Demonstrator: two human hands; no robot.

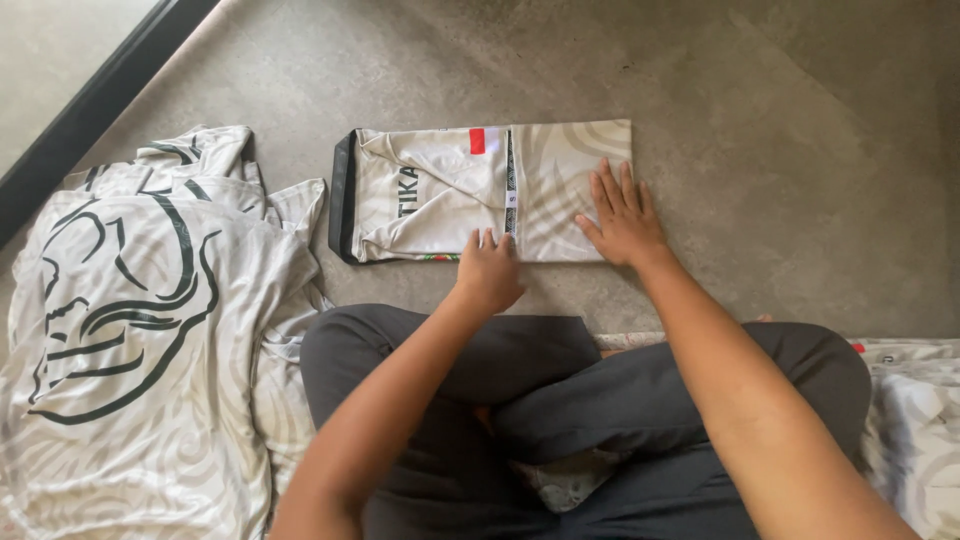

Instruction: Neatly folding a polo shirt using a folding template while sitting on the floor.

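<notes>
Cream-coloured fabric lies under both hands. The right hand [622,215] is spread flat, fingers open and gripping nothing, pressing down on the right part of a folded jersey [480,190], which looks meant to keep the fold from springing open. The left hand [488,268] is loosely curled at the jersey's near edge, its fingertips on or just under the hem; whether it pinches the cloth or only rests there cannot be told.

The jersey lies on the floor [780,150] straight ahead of the person's crossed legs, folded into a long rectangle. A dark band runs along its left end, a small red tag [477,140] sits near its far edge, and a thin dark strip crosses it near the middle.

Nearer the person, dark grey trousers [560,400] cover the crossed legs, just short of the jersey's near edge.

To the left, well apart from the hands, a heap of similar cream shirts [140,330] with a large dark line drawing spreads over the floor, unfolded and rumpled; its upper right corner comes near the jersey's dark end without clearly touching it. At the right edge more pale patterned cloth [915,410] lies beside the right knee. A dark strip [90,105] runs diagonally across the far left corner. Nothing lies between the hands and the jersey.
</notes>
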